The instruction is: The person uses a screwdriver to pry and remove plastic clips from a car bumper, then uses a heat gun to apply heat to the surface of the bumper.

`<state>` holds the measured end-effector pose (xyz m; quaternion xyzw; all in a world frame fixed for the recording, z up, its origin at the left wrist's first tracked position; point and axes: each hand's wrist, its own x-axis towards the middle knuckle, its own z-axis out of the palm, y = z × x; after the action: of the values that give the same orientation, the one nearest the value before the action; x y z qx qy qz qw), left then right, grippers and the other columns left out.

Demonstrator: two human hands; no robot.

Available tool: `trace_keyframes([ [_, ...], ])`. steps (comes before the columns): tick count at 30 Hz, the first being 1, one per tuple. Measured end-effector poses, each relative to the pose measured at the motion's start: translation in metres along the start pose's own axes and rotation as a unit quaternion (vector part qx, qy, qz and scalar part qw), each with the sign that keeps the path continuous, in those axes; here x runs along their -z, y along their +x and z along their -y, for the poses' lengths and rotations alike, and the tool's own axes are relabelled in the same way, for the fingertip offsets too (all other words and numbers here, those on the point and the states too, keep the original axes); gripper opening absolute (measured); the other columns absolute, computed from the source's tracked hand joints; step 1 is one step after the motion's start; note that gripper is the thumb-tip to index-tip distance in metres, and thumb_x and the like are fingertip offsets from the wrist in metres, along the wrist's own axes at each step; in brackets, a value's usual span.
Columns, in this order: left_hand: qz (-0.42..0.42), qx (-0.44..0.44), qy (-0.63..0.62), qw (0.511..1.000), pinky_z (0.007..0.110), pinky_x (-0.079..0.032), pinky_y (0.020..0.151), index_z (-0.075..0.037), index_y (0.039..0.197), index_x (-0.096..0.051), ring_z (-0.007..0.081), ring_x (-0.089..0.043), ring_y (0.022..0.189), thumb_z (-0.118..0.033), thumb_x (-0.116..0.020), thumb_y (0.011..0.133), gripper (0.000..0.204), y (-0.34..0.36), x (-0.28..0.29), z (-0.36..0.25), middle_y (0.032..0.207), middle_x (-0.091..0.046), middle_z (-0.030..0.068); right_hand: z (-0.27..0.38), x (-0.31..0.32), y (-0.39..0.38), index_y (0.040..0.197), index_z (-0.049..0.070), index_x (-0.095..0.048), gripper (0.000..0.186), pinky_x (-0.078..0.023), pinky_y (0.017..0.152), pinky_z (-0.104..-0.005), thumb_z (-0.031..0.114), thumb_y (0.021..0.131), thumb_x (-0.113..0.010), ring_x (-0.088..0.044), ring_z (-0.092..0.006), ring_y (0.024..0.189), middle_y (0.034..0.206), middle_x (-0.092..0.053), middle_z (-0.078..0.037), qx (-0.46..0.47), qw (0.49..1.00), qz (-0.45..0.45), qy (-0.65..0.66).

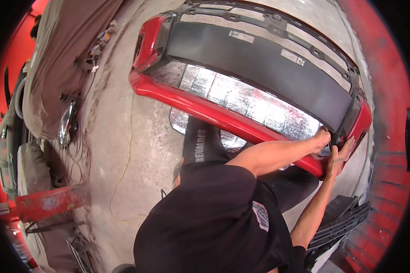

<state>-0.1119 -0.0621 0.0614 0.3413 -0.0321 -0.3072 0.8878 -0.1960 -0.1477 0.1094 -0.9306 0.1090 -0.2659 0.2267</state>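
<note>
A large car bumper (200,103), red with a dark grey centre panel (259,68), lies in front of me on a reflective silver sheet (246,98). At its right end, my left hand (322,140) is closed in a pinch beside the dark inner edge. What its fingers grip is too small to make out. My right hand (341,156) rests against the red right corner (361,122) just beside it, its fingers stretched out along the surface and its thumb apart. Both hands are close together.
Black slatted trim parts (339,225) lie near my right elbow. A yellow cord (128,159) runs over the concrete floor (152,182) on the left. Farther left are a brown-covered object (61,59), a chrome piece (67,123), and a red beam (50,202).
</note>
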Motion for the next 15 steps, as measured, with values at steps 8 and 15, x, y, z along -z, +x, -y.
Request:
trace_keyframes([
  [8, 0.022, 0.138, -0.035, 0.990, 0.039, -0.056, 0.064, -0.010, 0.098, -0.069, 0.0198, -0.067, 0.071, -0.018, -0.061, 0.092, 0.012, -0.011, -0.024, -0.036, 0.087, -0.069, 0.0055, -0.025, -0.002, 0.003, 0.159, 0.006, -0.023, 0.094, -0.008, 0.123, -0.0566, 0.018, 0.075, -0.062, -0.007, -0.0388, 0.155, 0.165, -0.017, -0.024, -0.046, 0.999, -0.003, 0.029],
  [15, 0.043, 0.130, 0.003, 0.991, 0.048, -0.050, 0.090, -0.008, 0.109, -0.061, 0.0265, -0.060, 0.108, 0.016, -0.046, 0.061, 0.055, 0.007, -0.010, -0.022, 0.112, -0.064, 0.0068, -0.018, 0.015, 0.005, 0.159, 0.011, -0.025, 0.092, -0.012, 0.123, -0.0558, 0.015, 0.074, -0.059, -0.012, -0.0401, 0.154, 0.164, -0.019, -0.024, -0.122, 0.988, -0.020, 0.090],
])
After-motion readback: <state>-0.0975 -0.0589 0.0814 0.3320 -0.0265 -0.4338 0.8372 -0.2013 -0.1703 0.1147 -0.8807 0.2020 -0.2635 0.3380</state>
